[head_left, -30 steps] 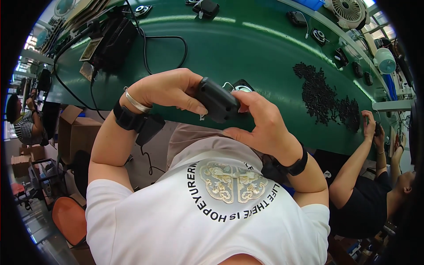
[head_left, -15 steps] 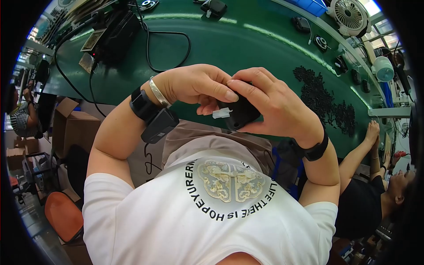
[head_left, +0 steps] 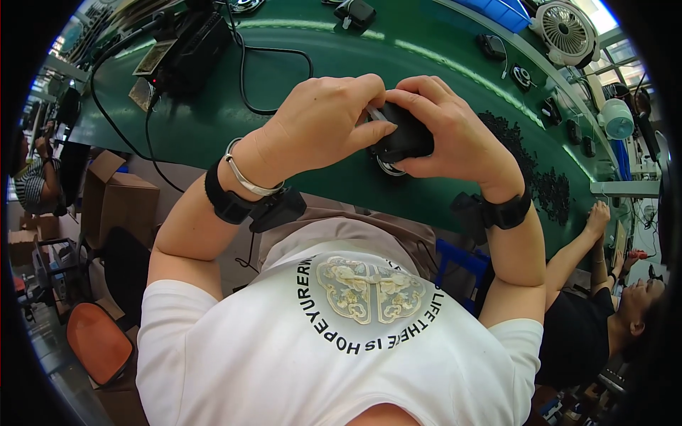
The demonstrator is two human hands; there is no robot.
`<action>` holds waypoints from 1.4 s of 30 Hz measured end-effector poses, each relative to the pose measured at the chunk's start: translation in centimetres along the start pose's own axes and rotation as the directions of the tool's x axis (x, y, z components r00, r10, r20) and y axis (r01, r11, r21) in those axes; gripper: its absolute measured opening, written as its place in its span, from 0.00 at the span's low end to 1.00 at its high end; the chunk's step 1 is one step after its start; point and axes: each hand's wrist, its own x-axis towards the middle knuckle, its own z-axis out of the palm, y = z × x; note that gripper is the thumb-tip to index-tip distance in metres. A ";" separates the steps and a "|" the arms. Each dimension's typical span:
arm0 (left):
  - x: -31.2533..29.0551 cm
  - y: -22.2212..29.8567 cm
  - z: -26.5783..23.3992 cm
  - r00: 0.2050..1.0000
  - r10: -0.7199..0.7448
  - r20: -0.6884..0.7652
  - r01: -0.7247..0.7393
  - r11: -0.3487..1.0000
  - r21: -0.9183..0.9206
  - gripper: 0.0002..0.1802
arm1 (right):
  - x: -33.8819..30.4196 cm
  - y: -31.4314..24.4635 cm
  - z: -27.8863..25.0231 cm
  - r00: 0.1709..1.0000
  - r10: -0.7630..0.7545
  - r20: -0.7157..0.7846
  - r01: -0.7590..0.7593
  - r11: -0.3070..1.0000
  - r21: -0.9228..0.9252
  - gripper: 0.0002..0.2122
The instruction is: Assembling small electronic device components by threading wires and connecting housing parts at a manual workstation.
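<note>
Over the near edge of the green workbench, my right hand (head_left: 455,131) is wrapped round a small black speaker box (head_left: 410,135), its thumb at the near side and its fingers over the far side. Below the box shows the curved silvery rim of a round part (head_left: 389,169); the rest of that part is hidden. My left hand (head_left: 323,124) is closed at the box's left side, pinching a whitish connector (head_left: 374,112) between thumb and forefinger. The left thumb tip lies against the box.
A green workbench (head_left: 334,60) carries a pile of small black parts (head_left: 550,195) at right. A black powered unit (head_left: 188,60) with cables stands at left. Similar black boxes (head_left: 355,13), a round speaker (head_left: 522,77) and a fan (head_left: 565,32) sit farther back. A co-worker's arm (head_left: 579,245) rests at right.
Both hands have moved away from my body with the speaker box, which has turned. The white connector, hanging free before, is now between my left fingers. A silvery rim has come into view below.
</note>
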 end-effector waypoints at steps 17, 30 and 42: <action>-0.6 -0.4 2.4 0.925 -0.315 -0.211 -0.223 -0.001 -0.975 0.17 | -1.2 2.2 2.7 0.983 0.086 0.160 -0.103 0.989 0.104 0.38; -4.9 -0.9 5.7 0.972 -0.232 -0.028 0.211 0.924 -0.319 0.58 | -2.8 2.7 4.0 0.982 0.168 0.089 -0.182 0.968 0.176 0.36; -4.0 -0.2 9.2 0.991 -0.071 -0.114 0.078 0.995 0.056 0.62 | -3.5 3.2 4.0 0.994 0.097 0.049 -0.106 0.967 0.231 0.35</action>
